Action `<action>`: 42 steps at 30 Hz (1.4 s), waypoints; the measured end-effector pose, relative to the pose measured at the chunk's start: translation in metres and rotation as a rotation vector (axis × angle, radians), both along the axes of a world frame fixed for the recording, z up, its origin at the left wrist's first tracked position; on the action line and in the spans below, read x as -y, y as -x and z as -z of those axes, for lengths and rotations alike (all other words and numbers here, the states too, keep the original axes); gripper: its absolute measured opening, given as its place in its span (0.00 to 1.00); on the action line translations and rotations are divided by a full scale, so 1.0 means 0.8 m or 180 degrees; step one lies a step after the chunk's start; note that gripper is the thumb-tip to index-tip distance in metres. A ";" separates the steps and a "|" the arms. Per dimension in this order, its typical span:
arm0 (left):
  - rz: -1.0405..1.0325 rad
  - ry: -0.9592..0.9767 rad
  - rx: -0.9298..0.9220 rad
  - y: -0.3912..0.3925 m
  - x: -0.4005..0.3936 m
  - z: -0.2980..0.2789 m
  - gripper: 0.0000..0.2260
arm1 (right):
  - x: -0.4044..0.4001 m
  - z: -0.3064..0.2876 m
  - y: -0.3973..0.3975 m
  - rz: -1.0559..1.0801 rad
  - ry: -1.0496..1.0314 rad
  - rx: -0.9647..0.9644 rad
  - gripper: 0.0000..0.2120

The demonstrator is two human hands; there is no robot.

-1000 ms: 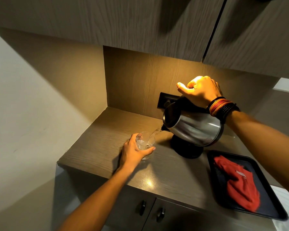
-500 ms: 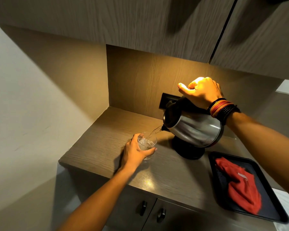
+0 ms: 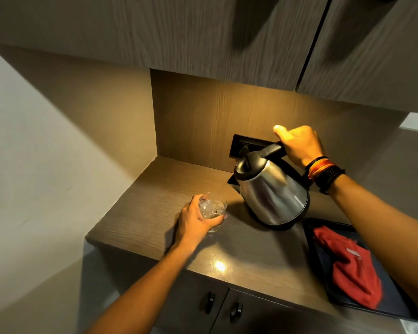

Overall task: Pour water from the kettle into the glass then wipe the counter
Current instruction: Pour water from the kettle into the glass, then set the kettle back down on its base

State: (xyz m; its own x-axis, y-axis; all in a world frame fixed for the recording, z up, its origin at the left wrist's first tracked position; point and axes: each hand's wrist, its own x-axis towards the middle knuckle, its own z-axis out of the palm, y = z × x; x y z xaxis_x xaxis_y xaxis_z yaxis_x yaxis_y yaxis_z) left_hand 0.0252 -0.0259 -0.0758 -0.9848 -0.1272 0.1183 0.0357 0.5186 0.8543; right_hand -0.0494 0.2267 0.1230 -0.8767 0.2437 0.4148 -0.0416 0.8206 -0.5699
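The right hand (image 3: pixel 299 143) has its fingers clamped around the black handle of the steel kettle (image 3: pixel 270 189), which is tilted with its spout toward the glass (image 3: pixel 212 209) — only a thin thread of water shows between spout and rim, so the pour looks nearly done. The kettle hangs low over its round base, near the back edge of the desk (image 3: pixel 143 213), probably so it can go straight down once the spout stops running. The left hand (image 3: pixel 196 222) has its fingers wrapped around the near side of the glass, steadying it on the desk toward the left edge, a sensible hold against tipping. A red cloth (image 3: pixel 350 268) lies crumpled in a dark tray (image 3: pixel 401 312) at the right front corner — within easy reach for the wiping, not yet begun.
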 end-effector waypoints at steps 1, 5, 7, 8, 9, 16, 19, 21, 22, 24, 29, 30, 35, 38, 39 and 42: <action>0.0007 0.0004 -0.0009 0.001 -0.001 0.001 0.40 | -0.008 0.005 0.002 0.0117 0.0204 0.0075 0.32; 0.0058 0.0047 0.0001 0.003 -0.002 0.002 0.42 | -0.047 0.027 0.005 0.0379 0.1269 0.0007 0.27; 0.0080 0.0040 0.0014 0.001 0.000 0.001 0.45 | -0.062 0.039 0.006 0.0430 0.1897 -0.0011 0.22; 0.0089 0.0040 0.0011 0.001 0.001 0.001 0.46 | -0.070 0.044 0.006 0.0483 0.2153 0.0013 0.20; 0.0097 0.0050 0.0007 0.001 0.001 0.001 0.47 | -0.079 0.049 0.007 0.0545 0.2350 0.0016 0.19; 0.0074 0.0072 0.0027 0.004 0.000 0.001 0.43 | -0.131 0.095 0.001 0.1051 0.2875 -0.0238 0.18; 0.0128 0.0016 0.0009 0.006 -0.002 0.003 0.40 | -0.148 0.117 0.000 0.0917 0.3359 -0.0131 0.21; 0.0120 -0.0006 -0.0032 0.004 0.000 0.004 0.38 | -0.153 0.124 0.001 0.0888 0.3472 -0.0086 0.21; 0.0131 -0.0014 -0.0055 0.003 -0.002 0.004 0.39 | -0.154 0.127 0.001 0.0876 0.3503 -0.0079 0.20; 0.0162 -0.0059 -0.0071 0.002 -0.002 0.004 0.40 | -0.152 0.131 0.003 0.0848 0.3517 -0.0116 0.21; 0.0161 -0.0096 -0.0058 0.002 -0.001 0.007 0.37 | -0.150 0.140 0.009 0.0739 0.3198 -0.0346 0.20; 0.0155 -0.0095 -0.0043 0.002 -0.002 0.007 0.38 | -0.150 0.138 0.009 0.0707 0.3140 -0.0299 0.19; 0.0165 -0.0162 -0.0006 0.001 -0.005 0.006 0.43 | -0.173 0.141 -0.056 0.0830 0.1850 0.0401 0.35; 0.0064 -0.0220 -0.0075 0.002 -0.007 0.005 0.38 | -0.194 0.200 -0.157 0.0692 0.0640 0.0864 0.43; 0.0044 -0.0255 -0.0114 0.003 -0.006 0.005 0.37 | -0.200 0.225 -0.186 0.0583 0.0021 0.1213 0.42; 0.0096 -0.0271 -0.0153 0.005 -0.006 0.004 0.35 | -0.206 0.273 -0.235 0.0174 -0.0659 0.1718 0.34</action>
